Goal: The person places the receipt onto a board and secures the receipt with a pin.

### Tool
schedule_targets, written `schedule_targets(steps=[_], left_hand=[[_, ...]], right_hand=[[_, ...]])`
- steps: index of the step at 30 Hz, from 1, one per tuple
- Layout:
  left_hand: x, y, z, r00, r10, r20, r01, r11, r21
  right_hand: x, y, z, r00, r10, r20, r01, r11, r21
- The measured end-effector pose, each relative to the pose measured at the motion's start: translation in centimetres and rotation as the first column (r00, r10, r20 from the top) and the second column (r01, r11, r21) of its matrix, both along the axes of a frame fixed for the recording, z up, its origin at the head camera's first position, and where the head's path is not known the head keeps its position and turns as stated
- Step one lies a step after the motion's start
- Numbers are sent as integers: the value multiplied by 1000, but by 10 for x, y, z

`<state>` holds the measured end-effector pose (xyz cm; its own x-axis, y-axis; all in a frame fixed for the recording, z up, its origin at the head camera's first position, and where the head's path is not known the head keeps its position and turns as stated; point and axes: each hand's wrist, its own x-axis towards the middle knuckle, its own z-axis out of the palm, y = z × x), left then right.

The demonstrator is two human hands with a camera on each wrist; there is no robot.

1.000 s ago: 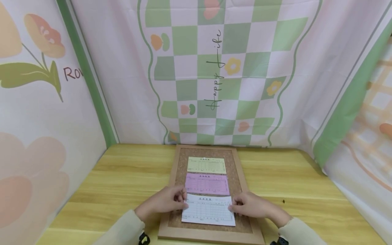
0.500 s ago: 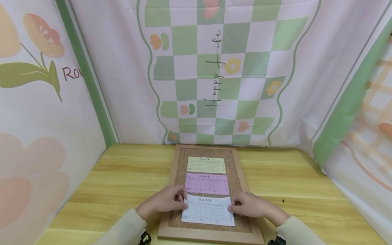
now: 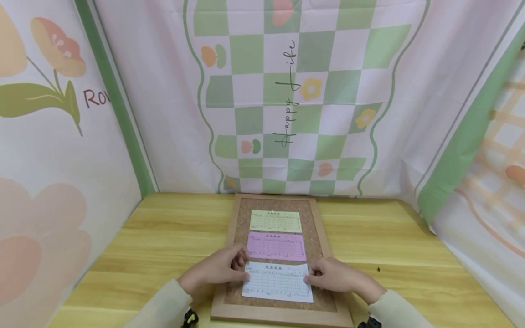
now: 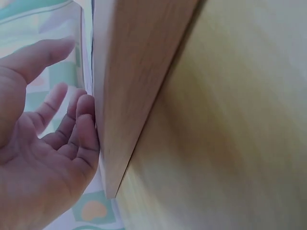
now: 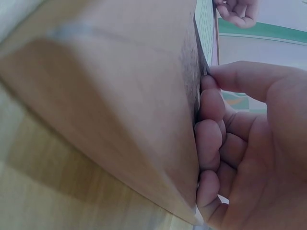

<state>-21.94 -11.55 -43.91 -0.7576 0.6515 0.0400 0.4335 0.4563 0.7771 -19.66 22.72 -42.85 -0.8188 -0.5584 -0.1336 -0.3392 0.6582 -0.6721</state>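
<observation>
A framed cork board [image 3: 234, 300] lies on the wooden table, with a yellow printed slip [image 3: 275, 221], a pink slip [image 3: 276, 247] and a white slip [image 3: 278, 282] in a column on it. At the white slip's right edge, my right hand [image 3: 334, 274] pinches the paper between thumb and index finger; the right wrist view shows its other fingers curled against the board. My left hand [image 3: 221, 268] is at the left edge, thumb tip by the paper. In the left wrist view its thumb and fingers stand apart, and the loosely bent fingers rest near the wooden frame [image 4: 129, 86].
A patterned curtain [image 3: 287, 114] hangs right behind the table [image 3: 172, 228], and fabric walls stand at both sides. A tiny dark speck [image 3: 378, 269] lies on the table right of the board. Black straps [image 3: 190, 318] show at both wrists.
The white slip's top edge, bowed earlier, now lies straighter and slightly lower. My left index finger has lifted a little; the right hand has hardly moved.
</observation>
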Motion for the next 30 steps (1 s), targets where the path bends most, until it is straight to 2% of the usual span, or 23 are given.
schedule_targets(steps=[5, 13, 23, 30], left_hand=[[1, -7, 1, 998, -52, -43, 52, 999, 4], [3, -13, -1, 989, -100, -107, 93, 994, -65], [5, -13, -3, 986, -97, -138, 79, 989, -129], [5, -12, -5, 990, -71, -123, 51, 986, -162]], right_hand=[[0, 0, -1, 1000, -9, -2, 9, 1000, 5], [-1, 0, -1, 1000, -6, -10, 6, 1000, 6], [-2, 0, -2, 1000, 1, -2, -1, 1000, 4], [-2, 0, -2, 1000, 3, 4, -3, 1000, 4]])
